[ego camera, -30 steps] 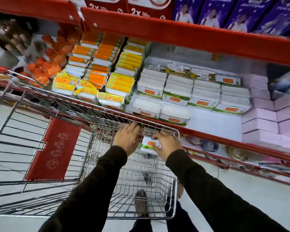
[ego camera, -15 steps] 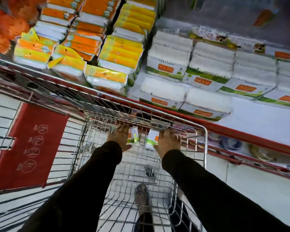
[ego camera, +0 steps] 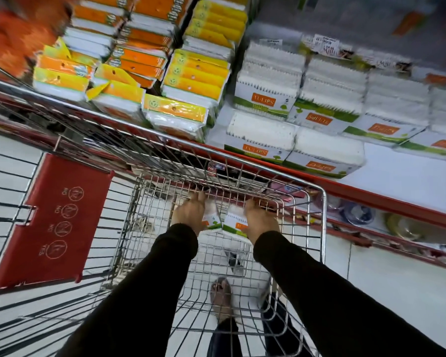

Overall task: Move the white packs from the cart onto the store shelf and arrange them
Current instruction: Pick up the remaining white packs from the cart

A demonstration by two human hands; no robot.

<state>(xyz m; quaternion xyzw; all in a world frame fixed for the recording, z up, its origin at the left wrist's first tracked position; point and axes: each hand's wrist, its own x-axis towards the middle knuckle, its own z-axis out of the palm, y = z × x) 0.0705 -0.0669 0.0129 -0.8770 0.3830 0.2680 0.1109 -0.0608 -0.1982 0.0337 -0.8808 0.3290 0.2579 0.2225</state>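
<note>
In the head view, one white pack (ego camera: 212, 218) is clasped by the left hand (ego camera: 189, 215) and another white pack (ego camera: 235, 222) by the right hand (ego camera: 260, 219), inside the wire cart (ego camera: 319, 202), below the store shelf (ego camera: 407, 186) stocked with Tulips packs (ego camera: 265, 99).

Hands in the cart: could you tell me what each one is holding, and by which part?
Each holds one white pack by its outer side: the left hand grips the left pack, the right hand grips the right pack.
</note>
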